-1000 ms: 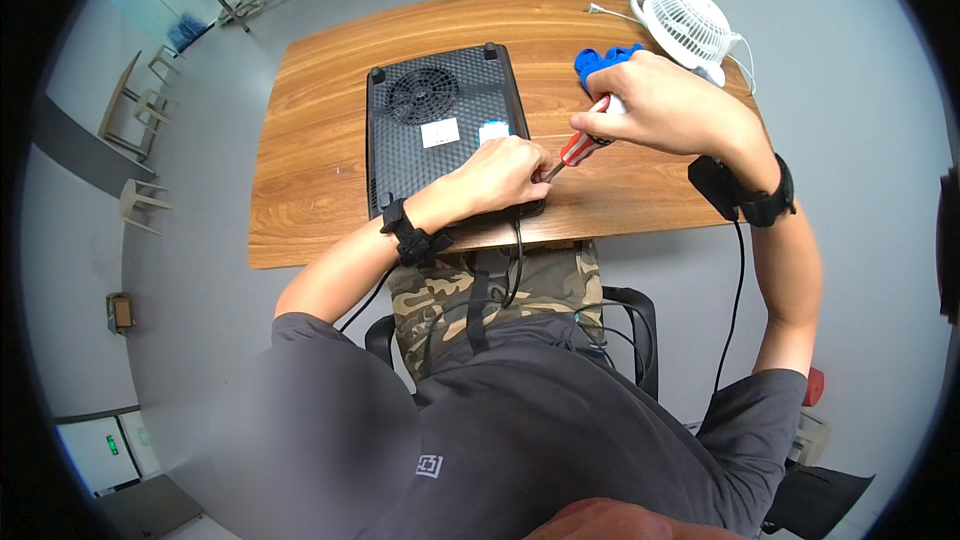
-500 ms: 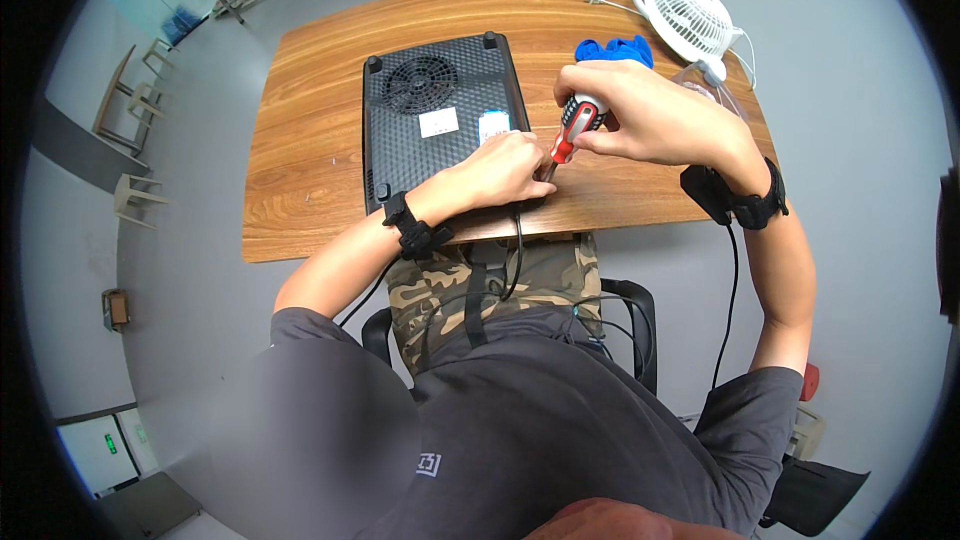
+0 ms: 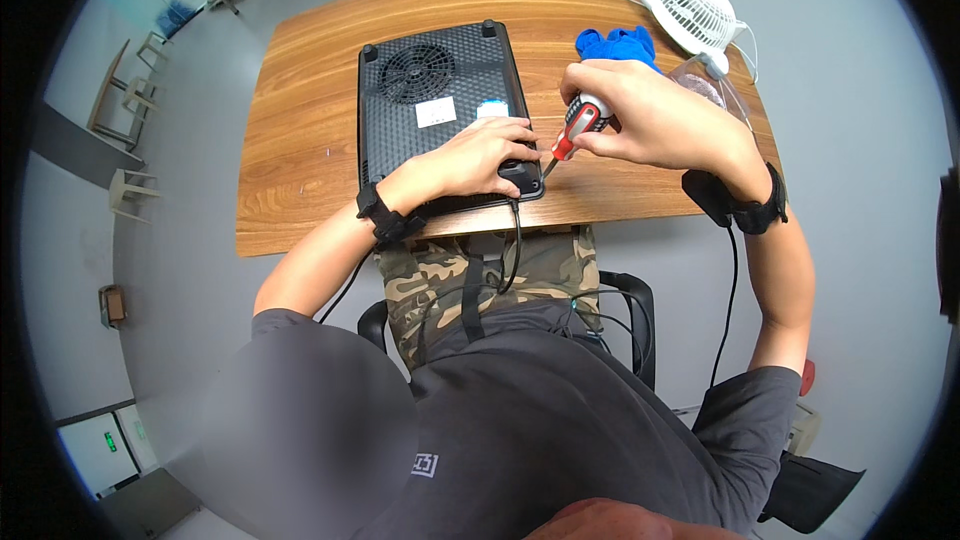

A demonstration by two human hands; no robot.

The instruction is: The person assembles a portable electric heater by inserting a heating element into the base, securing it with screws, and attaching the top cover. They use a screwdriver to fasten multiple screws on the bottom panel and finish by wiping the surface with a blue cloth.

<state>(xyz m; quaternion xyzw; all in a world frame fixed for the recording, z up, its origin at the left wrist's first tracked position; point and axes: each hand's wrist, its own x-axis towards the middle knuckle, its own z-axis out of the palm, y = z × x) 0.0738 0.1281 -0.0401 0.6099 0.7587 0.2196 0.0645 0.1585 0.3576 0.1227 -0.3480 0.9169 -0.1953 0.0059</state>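
Note:
A black induction cooker (image 3: 400, 135) lies upside down on the table, with its round fan grille (image 3: 418, 74), labels and feet facing up. My left hand (image 3: 478, 158) rests on its near right part, fingers spread and thumb apart, beside the near right foot (image 3: 520, 178). My right hand (image 3: 650, 118) is wrapped round the red, white and black handle of a screwdriver (image 3: 577, 130). The screwdriver slants down to the left, and its tip is at the cooker's near right corner. I cannot tell whether it sits in a screw hole there.
Behind my right hand lies a blue cloth item (image 3: 615, 44). A white fan (image 3: 692, 10) with a cord stands at the table's far right, with a clear plastic bag (image 3: 697, 85) nearby. A black cable (image 3: 518, 250) hangs from the cooker over the front edge of the wooden table (image 3: 310, 175).
My left hand has drawn back from the screwdriver's tip and spread out on the cooker, uncovering its corner. My right hand keeps hold of the screwdriver in nearly the same place.

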